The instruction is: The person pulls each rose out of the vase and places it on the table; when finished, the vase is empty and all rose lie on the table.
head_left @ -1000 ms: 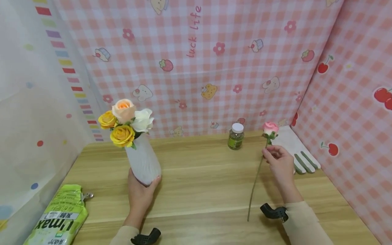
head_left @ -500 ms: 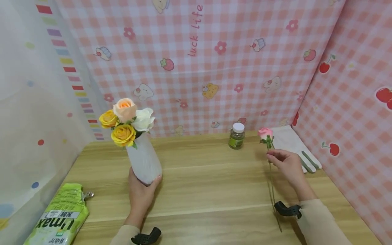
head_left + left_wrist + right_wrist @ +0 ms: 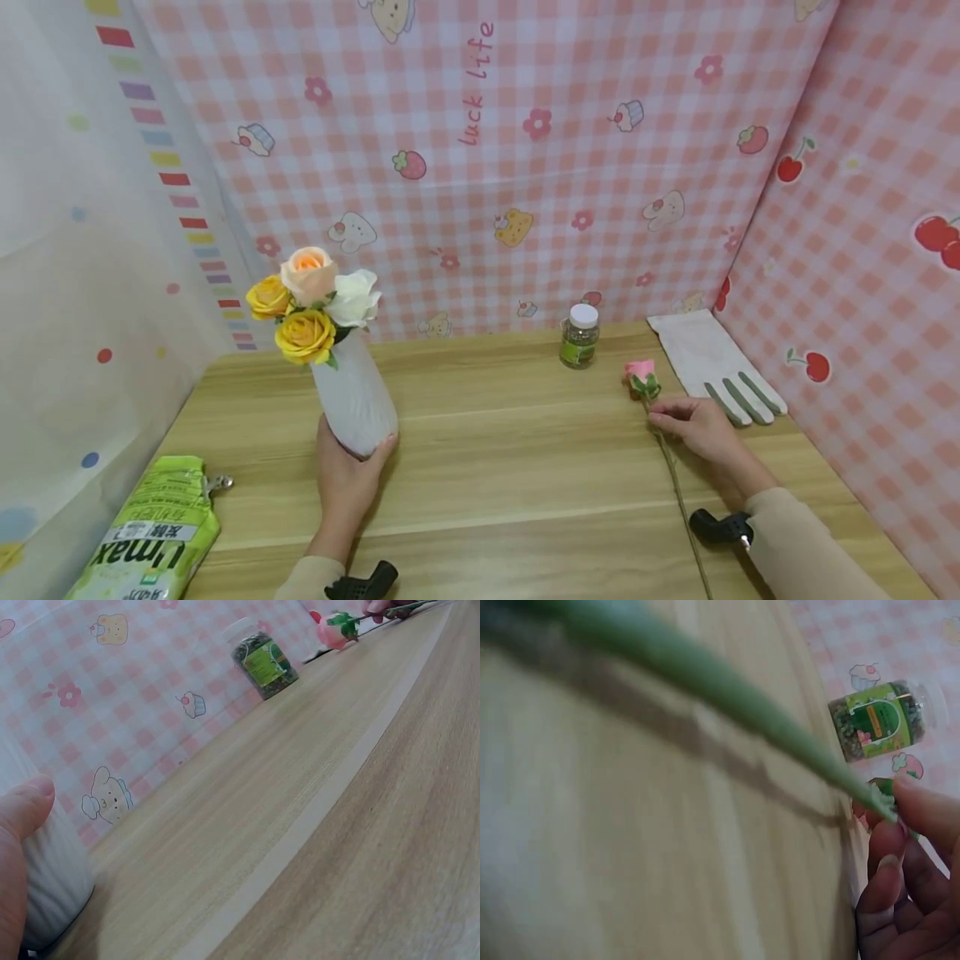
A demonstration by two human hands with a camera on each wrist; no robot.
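My left hand (image 3: 348,483) grips the lower part of a white ribbed vase (image 3: 352,396), its thumb along the right side. In the left wrist view the thumb lies against the vase wall (image 3: 56,877). The vase bears two yellow roses, a peach rose (image 3: 309,275) and a white rose (image 3: 354,297). At the right, my right hand (image 3: 701,433) pinches a pink rose (image 3: 641,373) by the stem just under the bloom. The rose slants low over the table, and its long stem trails toward the front edge. In the right wrist view the green stem (image 3: 765,712) runs between thumb and fingers.
A small jar with a white lid (image 3: 580,337) stands at the back of the wooden table (image 3: 510,467). A white glove with green-grey fingers (image 3: 701,350) lies at the back right. A green bag (image 3: 146,529) with a clip lies front left. Patterned cloth walls enclose the table.
My right hand has lowered the pink rose toward the table and nearer me. Its stem has swung from pointing lower left to lower right. The left hand and vase stay put.
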